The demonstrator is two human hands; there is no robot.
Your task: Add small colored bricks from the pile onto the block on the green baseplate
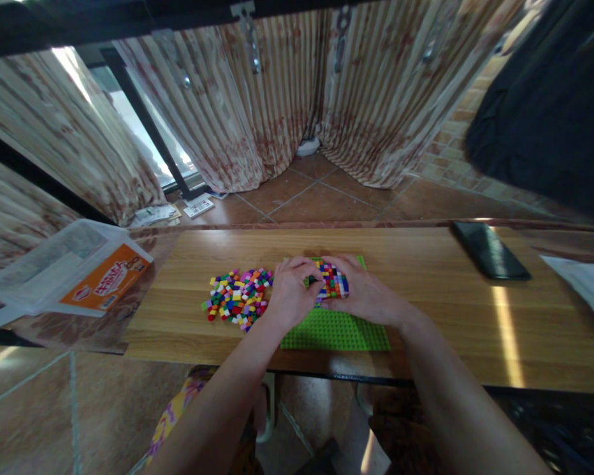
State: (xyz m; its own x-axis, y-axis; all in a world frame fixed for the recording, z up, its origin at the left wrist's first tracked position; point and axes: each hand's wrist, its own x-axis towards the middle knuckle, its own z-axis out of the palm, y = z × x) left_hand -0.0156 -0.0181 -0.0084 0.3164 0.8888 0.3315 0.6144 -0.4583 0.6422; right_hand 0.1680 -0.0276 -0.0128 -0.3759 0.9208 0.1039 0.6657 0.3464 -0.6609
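Observation:
A green studded baseplate (336, 330) lies on the wooden table, with a block of multicoloured toy bricks (333, 280) built up on its far part. My left hand (297, 287) is at the left side of this brick build, thumb and forefinger pinched together. Whatever sits between those fingertips is too small to make out. Curved around the build's right side, my right hand (361, 290) grips it, with the thumb at the near edge and the fingers at the far edge. Both hands partly hide the build. Left of my left hand, a loose pile of small coloured bricks (237, 297) is spread out.
A clear plastic box (74, 257) with an orange label stands past the table's left end. Toward the right lie a dark phone (490, 251) and white paper (584, 280). Striped curtains (277, 99) hang beyond the table (416, 264).

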